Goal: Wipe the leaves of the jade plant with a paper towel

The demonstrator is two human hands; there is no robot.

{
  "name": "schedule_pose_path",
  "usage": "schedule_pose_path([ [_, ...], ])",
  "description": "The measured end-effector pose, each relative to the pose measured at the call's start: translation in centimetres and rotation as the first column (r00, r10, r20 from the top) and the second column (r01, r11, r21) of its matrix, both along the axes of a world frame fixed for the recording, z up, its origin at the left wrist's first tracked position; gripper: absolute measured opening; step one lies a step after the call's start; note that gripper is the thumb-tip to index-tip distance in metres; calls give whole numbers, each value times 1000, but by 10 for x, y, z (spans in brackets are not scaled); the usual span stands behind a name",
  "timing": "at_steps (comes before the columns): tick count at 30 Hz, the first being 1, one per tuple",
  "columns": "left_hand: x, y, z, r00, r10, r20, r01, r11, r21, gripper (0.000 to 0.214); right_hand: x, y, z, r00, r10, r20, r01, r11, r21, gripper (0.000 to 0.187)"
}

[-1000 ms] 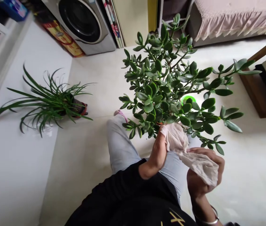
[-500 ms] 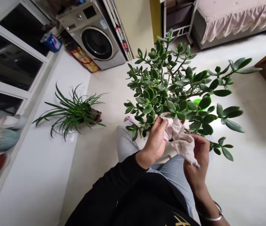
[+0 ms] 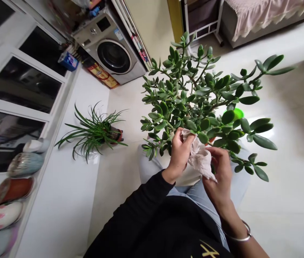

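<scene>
A tall jade plant (image 3: pixel 192 93) with thick oval green leaves rises in front of me, its pot mostly hidden behind the foliage and my hands. A crumpled pale pink cloth (image 3: pixel 200 159) is bunched between my hands, right under the lower leaves. My left hand (image 3: pixel 180 154) pinches its upper end, close against a leaf. My right hand (image 3: pixel 218 175) grips its lower fold, and a silver bangle (image 3: pixel 238 234) circles that wrist. My knees in light blue jeans (image 3: pixel 195 193) lie below.
A spider plant in a reddish pot (image 3: pixel 95 130) stands on the tiled floor at left, below glass-paned doors (image 3: pixel 23 84). A washing machine (image 3: pixel 113 56) stands at the back. A green round object (image 3: pixel 238 114) shows behind the leaves. A pink-skirted bed (image 3: pixel 265 18) lies top right.
My view has swung, bringing the doors and washing machine further in. The cloth is more tightly bunched, and my hands have drawn closer together beneath the leaves.
</scene>
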State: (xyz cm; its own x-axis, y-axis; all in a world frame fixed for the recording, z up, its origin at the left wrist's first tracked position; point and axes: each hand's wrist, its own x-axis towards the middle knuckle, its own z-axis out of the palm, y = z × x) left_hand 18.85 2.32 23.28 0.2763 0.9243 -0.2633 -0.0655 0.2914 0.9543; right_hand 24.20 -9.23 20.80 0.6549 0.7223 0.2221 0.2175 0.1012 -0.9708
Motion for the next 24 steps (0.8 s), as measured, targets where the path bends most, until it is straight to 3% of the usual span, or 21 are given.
schedule_pose_path([
  [6,-7,-1,-6,999,36,34,-36,999,-19,16,8,-4,-7,966,91,243,-64,991,-114,65],
  [9,-11,-1,-3,997,41,59,-36,996,-80,13,11,-5,-13,955,98,280,-55,986,-157,69],
  [17,-23,-12,5,995,-81,63,92,974,-205,24,11,-1,-17,983,5,186,38,972,-231,62],
  [24,-37,-49,-10,984,-158,77,171,962,-213,46,15,10,-20,986,-164,-25,154,961,-230,44],
])
